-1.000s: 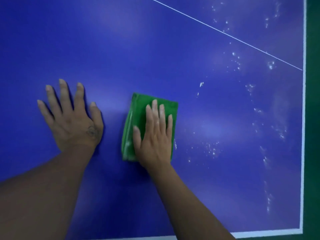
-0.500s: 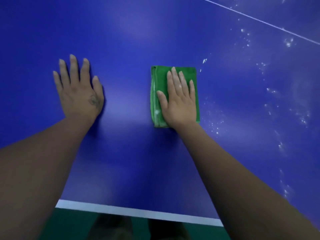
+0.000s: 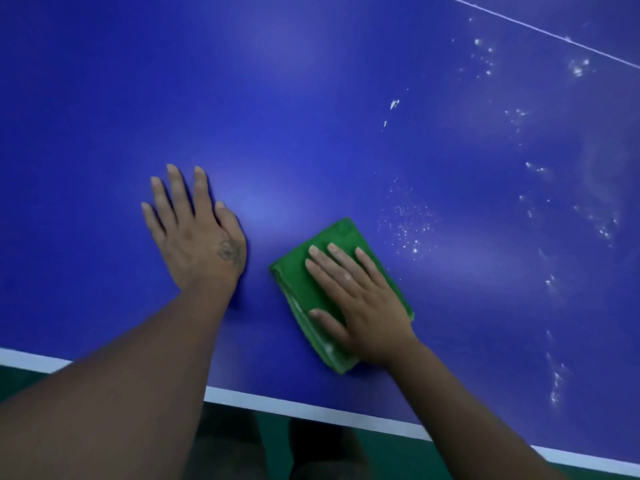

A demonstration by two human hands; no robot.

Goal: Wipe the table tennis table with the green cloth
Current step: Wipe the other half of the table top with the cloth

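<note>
The blue table tennis table (image 3: 311, 98) fills the view. A folded green cloth (image 3: 301, 282) lies on it near the front edge. My right hand (image 3: 360, 299) presses flat on the cloth with straight fingers, covering its right half. My left hand (image 3: 197, 230) rests flat on the bare table just left of the cloth, fingers spread. White specks and wet droplets (image 3: 408, 230) dot the surface to the right of the cloth.
A white border line (image 3: 311, 410) marks the table's near edge, with green floor (image 3: 398, 459) and my feet below it. A thin white line (image 3: 540, 29) crosses the table at the top right. More droplets (image 3: 554, 382) trail down the right side.
My right hand has pulled the cloth back toward the near edge and turned it at an angle. My left hand stays flat on the table. The view has shifted.
</note>
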